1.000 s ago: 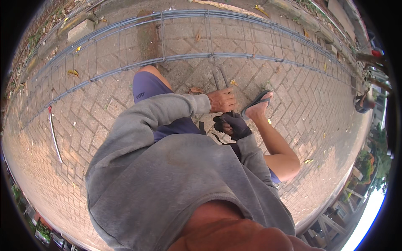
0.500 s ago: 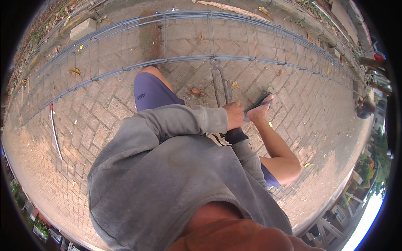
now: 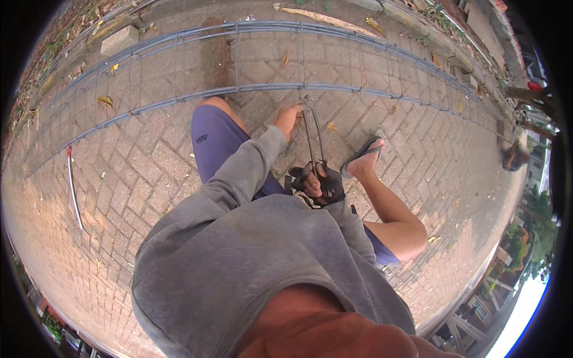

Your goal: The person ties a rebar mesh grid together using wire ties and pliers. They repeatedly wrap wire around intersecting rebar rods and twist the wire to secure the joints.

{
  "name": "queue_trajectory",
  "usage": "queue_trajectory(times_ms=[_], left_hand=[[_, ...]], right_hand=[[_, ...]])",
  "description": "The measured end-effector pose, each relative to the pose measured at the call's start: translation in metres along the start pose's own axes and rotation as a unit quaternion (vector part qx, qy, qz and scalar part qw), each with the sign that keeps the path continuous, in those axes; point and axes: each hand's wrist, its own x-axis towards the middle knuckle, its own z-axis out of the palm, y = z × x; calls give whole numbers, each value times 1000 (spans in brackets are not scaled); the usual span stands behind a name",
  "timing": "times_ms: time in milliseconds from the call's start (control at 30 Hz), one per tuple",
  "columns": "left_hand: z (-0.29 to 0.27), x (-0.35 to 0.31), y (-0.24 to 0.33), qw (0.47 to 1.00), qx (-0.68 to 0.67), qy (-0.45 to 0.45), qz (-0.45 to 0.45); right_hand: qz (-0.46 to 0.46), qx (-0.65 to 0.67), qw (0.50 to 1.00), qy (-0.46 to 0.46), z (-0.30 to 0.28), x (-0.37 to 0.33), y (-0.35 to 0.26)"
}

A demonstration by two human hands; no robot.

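A long cage of thin steel rebar (image 3: 268,87), its long bars joined by cross ties, lies across the paving in front of me. My right hand (image 3: 320,184), in a black glove with bare fingers, grips the handle ends of long metal pincers (image 3: 308,128). The jaws point away from me and meet the near bars of the cage. My bare left hand (image 3: 289,119) is beside the jaws, just short of those bars. Its fingers are drawn together near the tool's head; whatever they pinch is too small to make out.
A pale block (image 3: 119,40) and a long dry piece of husk (image 3: 328,21) lie beyond the cage. On the left a thin rod with a red end (image 3: 72,188) rests on the bricks. My bent knee (image 3: 218,134) and sandalled foot (image 3: 364,156) flank the pincers. A blurred figure (image 3: 514,156) appears far right.
My left hand has moved from beside the right hand, at the handles, up and left to the pincer jaws. The gloved right hand now shows on the handles. The pincer head has shifted slightly.
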Motion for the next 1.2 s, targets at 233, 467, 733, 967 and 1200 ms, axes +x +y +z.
queue_trajectory(times_ms=[233,467,733,967,1200], left_hand=[[-18,4,-5,976,-56,-172,124],[-22,13,-4,894,335,127,270],[-36,-33,8,984,109,12,140],[-68,-75,7,984,-30,-75,159],[-31,-100,14,973,-77,-44,213]], right_hand=[[71,-279,944,160,71,-21,-25],[62,-605,770,192,125,-28,-51],[-127,-790,484,354,95,18,-142],[-117,-845,223,472,33,68,-257],[-104,-880,158,437,-18,95,-305]])
